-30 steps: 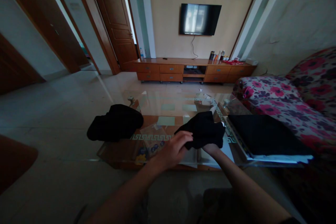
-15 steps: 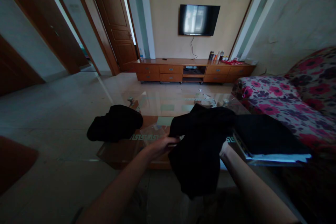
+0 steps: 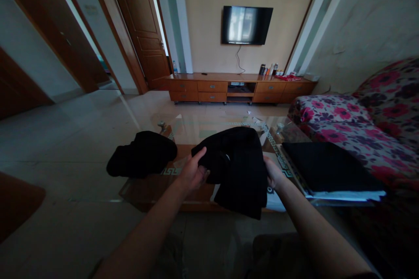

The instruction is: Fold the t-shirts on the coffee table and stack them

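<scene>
A black garment (image 3: 240,170) hangs bunched between my hands over the glass coffee table (image 3: 183,128), with a small pale spot near its middle. My left hand (image 3: 194,173) grips its left edge, thumb on top. On the opposite side my right hand (image 3: 274,174) is closed at the garment's edge, its fingertips partly hidden behind the cloth. Too dark to tell is the garment's exact kind. A second black cloth bundle (image 3: 142,153) lies crumpled at the table's left. To the right rests a flat folded black cloth (image 3: 330,168) over pale layers.
A floral sofa (image 3: 340,124) stands at the right, close to the table. Across the floor runs a low wooden TV cabinet (image 3: 212,87) with several bottles and cans (image 3: 268,69) on it. The television (image 3: 247,25) hangs above. A brown object (image 3: 19,205) is at the left.
The garment has shifted left and up, its lower end hanging less far down. My left hand has moved slightly left and up; my right hand has moved slightly left.
</scene>
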